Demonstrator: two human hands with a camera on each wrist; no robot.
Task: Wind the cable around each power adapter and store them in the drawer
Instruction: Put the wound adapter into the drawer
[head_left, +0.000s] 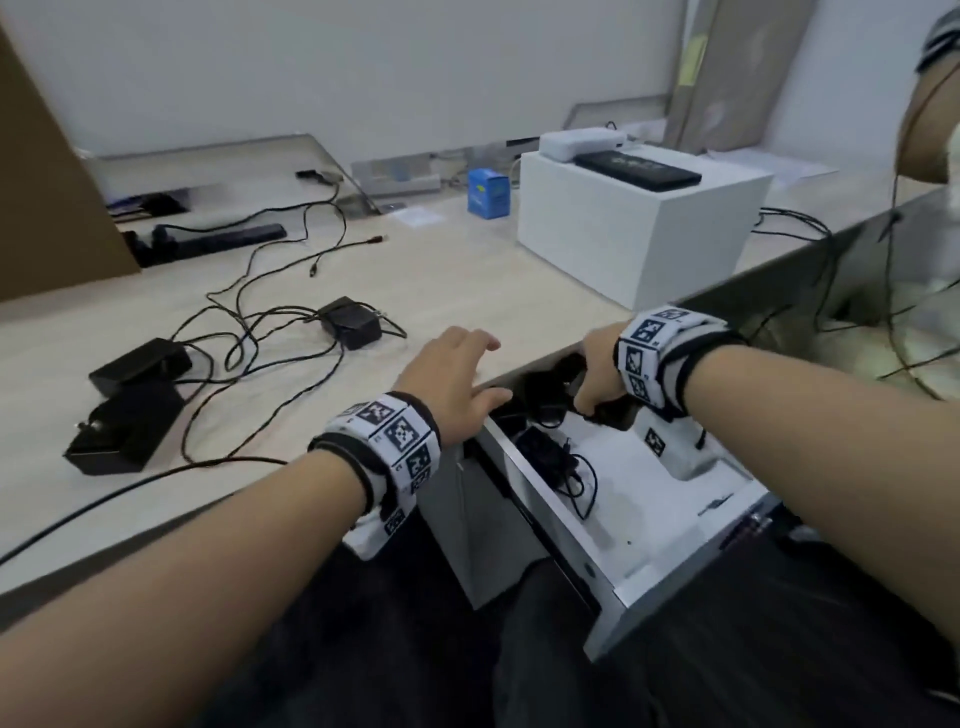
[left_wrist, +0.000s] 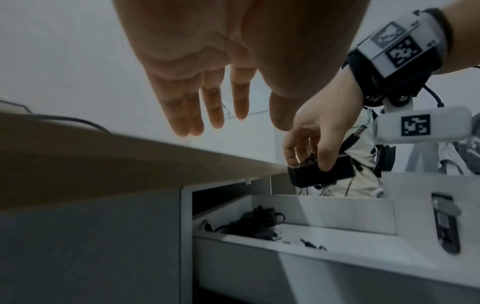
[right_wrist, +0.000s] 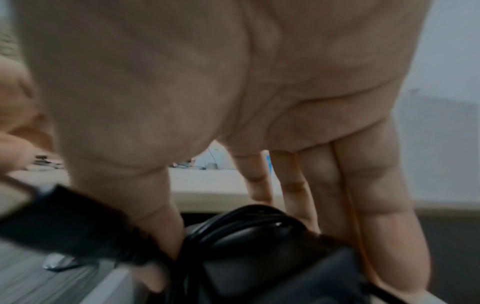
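My right hand (head_left: 597, 374) grips a black power adapter (left_wrist: 322, 172) with its cable wound round it, held above the back of the open white drawer (head_left: 675, 545). In the right wrist view the wound adapter (right_wrist: 259, 246) sits between thumb and fingers. Another wound adapter (head_left: 545, 452) lies inside the drawer (left_wrist: 337, 232). My left hand (head_left: 452, 374) hovers open over the desk edge, fingers spread, holding nothing. Three more black adapters (head_left: 140, 364) (head_left: 124, 426) (head_left: 350, 319) lie on the desk with tangled cables (head_left: 249, 332).
A white box (head_left: 639, 228) with a black device on top stands at the back right, a small blue carton (head_left: 488, 192) beside it. A brown board (head_left: 47, 197) leans at the left. Another person (head_left: 930, 156) sits at the right. A black cable (head_left: 130, 488) runs along the desk's front.
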